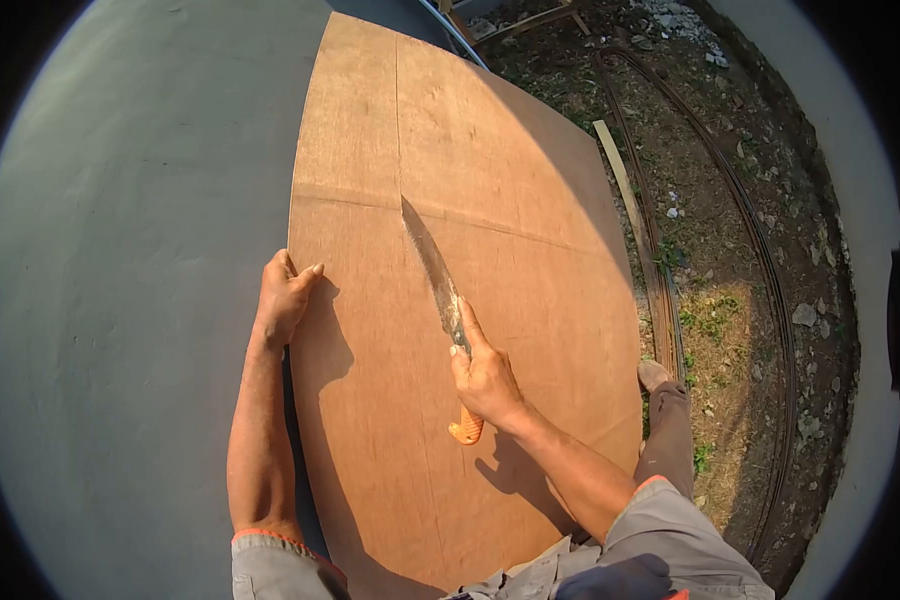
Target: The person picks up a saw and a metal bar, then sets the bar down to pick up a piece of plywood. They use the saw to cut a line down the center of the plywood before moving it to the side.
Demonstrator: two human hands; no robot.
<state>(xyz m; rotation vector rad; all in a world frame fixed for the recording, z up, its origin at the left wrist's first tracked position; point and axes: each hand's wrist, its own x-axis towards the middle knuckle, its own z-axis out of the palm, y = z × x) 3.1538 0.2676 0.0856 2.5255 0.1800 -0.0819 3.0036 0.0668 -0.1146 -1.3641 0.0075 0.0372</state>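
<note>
A grey slab (120, 300) fills the left side of the view, smooth and bare. The left hand (285, 300) rests at the left edge of the plywood (530, 280), fingers (308, 272) curled over that edge and gripping it, with the forearm running down along the sheet's side. The plywood is a large reddish-brown sheet lying flat and reaching from the bottom of the view up to the top; a faint line crosses it from the left edge toward the right edge, and another runs lengthwise up its upper half. The saw (435, 275) lies against the sheet near its middle, the blade pointing up and slightly left, its tip meeting the crossing line. The right hand (485, 380) is closed around the saw's orange handle (467, 428), whose end shows below the palm, while the forefinger stretches out along the blade. Below are grey trousers and a raised knee by the sheet's lower right corner, with a foot (654, 374) just past the right edge. Further right lies bare ground (730, 250) with stones, patches of grass, a pale wooden strip (620, 180) and long curved steel rods (770, 300).
</note>
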